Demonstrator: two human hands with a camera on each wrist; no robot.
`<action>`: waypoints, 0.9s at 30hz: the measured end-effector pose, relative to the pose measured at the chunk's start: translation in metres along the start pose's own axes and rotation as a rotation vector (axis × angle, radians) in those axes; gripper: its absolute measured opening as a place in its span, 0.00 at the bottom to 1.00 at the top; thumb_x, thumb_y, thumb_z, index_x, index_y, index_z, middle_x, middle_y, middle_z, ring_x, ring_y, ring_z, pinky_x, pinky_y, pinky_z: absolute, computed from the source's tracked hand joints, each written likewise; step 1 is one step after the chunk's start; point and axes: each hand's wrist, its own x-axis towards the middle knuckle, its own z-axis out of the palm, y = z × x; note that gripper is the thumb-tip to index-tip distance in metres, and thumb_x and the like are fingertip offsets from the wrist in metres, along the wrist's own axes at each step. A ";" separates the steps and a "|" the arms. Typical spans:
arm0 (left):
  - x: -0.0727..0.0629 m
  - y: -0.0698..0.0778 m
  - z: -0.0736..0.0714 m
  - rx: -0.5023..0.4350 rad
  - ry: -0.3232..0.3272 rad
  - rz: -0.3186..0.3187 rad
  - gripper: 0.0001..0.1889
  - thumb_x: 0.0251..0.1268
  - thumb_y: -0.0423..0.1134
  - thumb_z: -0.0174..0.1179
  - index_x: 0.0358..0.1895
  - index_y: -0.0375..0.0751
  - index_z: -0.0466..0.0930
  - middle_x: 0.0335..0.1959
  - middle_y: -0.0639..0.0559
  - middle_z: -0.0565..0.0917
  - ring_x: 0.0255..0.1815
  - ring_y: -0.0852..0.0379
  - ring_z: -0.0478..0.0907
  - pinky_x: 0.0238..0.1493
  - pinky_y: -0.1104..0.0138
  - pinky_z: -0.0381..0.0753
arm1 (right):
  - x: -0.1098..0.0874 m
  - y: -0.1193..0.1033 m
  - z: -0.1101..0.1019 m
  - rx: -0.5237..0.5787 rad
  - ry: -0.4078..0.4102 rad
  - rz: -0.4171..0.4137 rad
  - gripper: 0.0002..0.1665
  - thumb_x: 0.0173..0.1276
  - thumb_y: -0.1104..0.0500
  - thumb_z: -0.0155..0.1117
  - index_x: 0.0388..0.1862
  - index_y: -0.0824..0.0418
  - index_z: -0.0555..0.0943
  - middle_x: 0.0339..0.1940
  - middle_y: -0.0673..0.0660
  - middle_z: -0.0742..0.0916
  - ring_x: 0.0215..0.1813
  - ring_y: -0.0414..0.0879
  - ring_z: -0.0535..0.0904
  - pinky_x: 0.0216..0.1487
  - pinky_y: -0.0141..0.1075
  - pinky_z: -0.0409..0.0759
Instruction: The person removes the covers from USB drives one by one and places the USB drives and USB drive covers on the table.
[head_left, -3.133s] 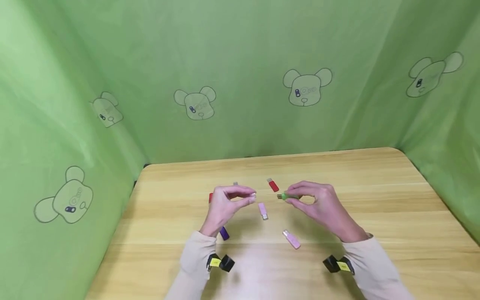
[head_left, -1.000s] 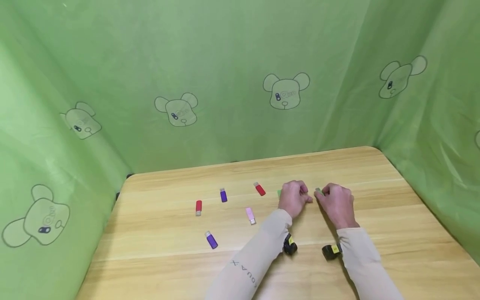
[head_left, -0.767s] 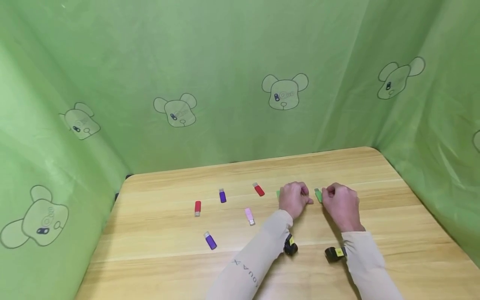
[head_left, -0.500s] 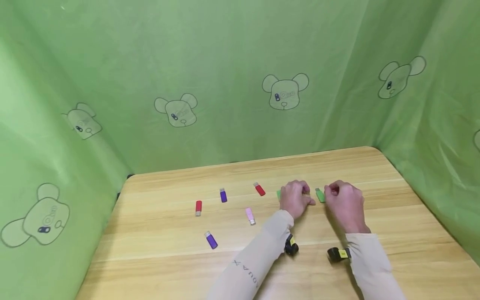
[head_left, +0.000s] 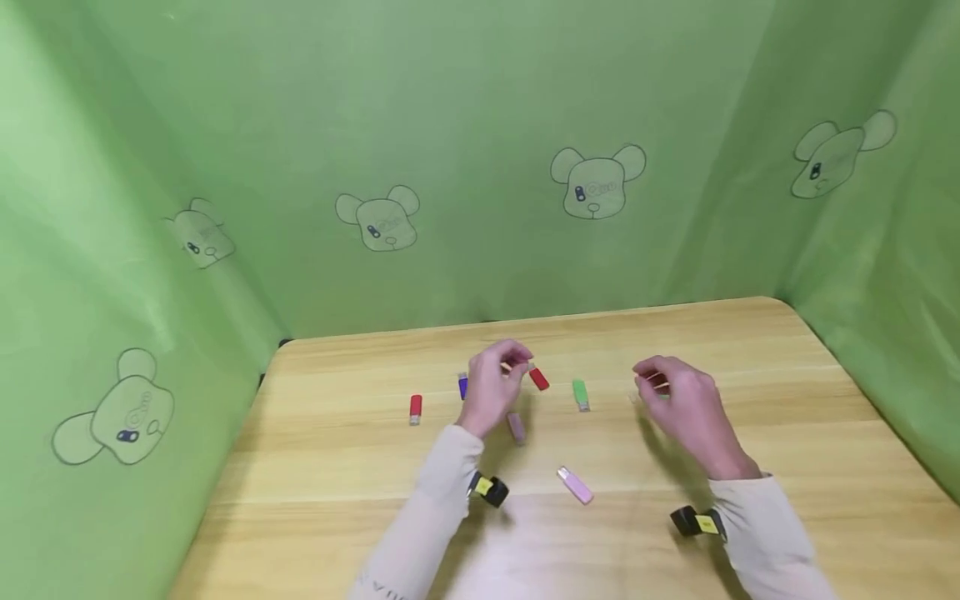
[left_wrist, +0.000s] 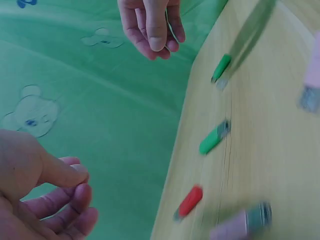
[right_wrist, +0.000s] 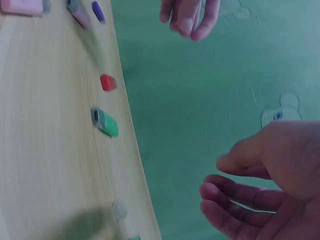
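In the head view my left hand (head_left: 491, 385) hovers over the table, its fingers loosely bent and thumb near the index finger, holding nothing. Close to its fingertips lies a red USB stick (head_left: 538, 378); a pink USB stick (head_left: 515, 427) is under the hand. My right hand (head_left: 682, 408) is raised at the right, fingers relaxed with a gap to the thumb. Beneath it one green USB stick (left_wrist: 221, 67) rests on the wood, beside a small clear cap (right_wrist: 119, 209). Between the hands sits another green USB stick (head_left: 581, 395), metal plug toward me.
Left of the left hand lie a red USB stick (head_left: 416, 409) and a partly covered purple USB stick (head_left: 462, 386). Nearer me is a pink USB stick (head_left: 575, 485). Green curtain (head_left: 480, 250) stands behind the wooden table (head_left: 300, 467).
Both hands have lifted off the table; the left has swung left, uncovering a green USB stick. The green stick and clear cap held three seconds ago now lie on the table.
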 end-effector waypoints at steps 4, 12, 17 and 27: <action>-0.024 -0.008 -0.020 0.038 -0.044 0.018 0.10 0.65 0.24 0.65 0.47 0.36 0.85 0.41 0.50 0.87 0.43 0.57 0.83 0.48 0.68 0.86 | -0.008 -0.011 0.002 0.016 -0.078 -0.024 0.10 0.65 0.72 0.70 0.45 0.68 0.84 0.39 0.63 0.88 0.39 0.56 0.87 0.38 0.48 0.90; -0.063 -0.017 -0.048 0.047 -0.059 0.106 0.09 0.66 0.25 0.66 0.47 0.37 0.85 0.43 0.47 0.88 0.47 0.52 0.84 0.53 0.54 0.87 | -0.032 -0.037 0.012 0.033 -0.220 0.002 0.18 0.61 0.65 0.77 0.48 0.68 0.82 0.39 0.59 0.87 0.38 0.49 0.85 0.35 0.34 0.89; -0.078 -0.022 -0.055 0.023 -0.059 0.086 0.10 0.67 0.25 0.65 0.48 0.36 0.85 0.45 0.47 0.88 0.48 0.50 0.84 0.54 0.51 0.86 | -0.050 -0.054 0.028 0.019 -0.327 0.054 0.24 0.57 0.60 0.82 0.49 0.66 0.82 0.39 0.57 0.85 0.37 0.46 0.82 0.34 0.32 0.86; -0.092 -0.025 -0.055 0.008 -0.081 0.079 0.12 0.66 0.26 0.66 0.52 0.35 0.84 0.49 0.46 0.88 0.52 0.49 0.85 0.59 0.56 0.85 | -0.070 -0.067 0.055 -0.067 -0.455 0.120 0.22 0.52 0.56 0.85 0.39 0.60 0.81 0.29 0.49 0.76 0.29 0.42 0.69 0.26 0.32 0.72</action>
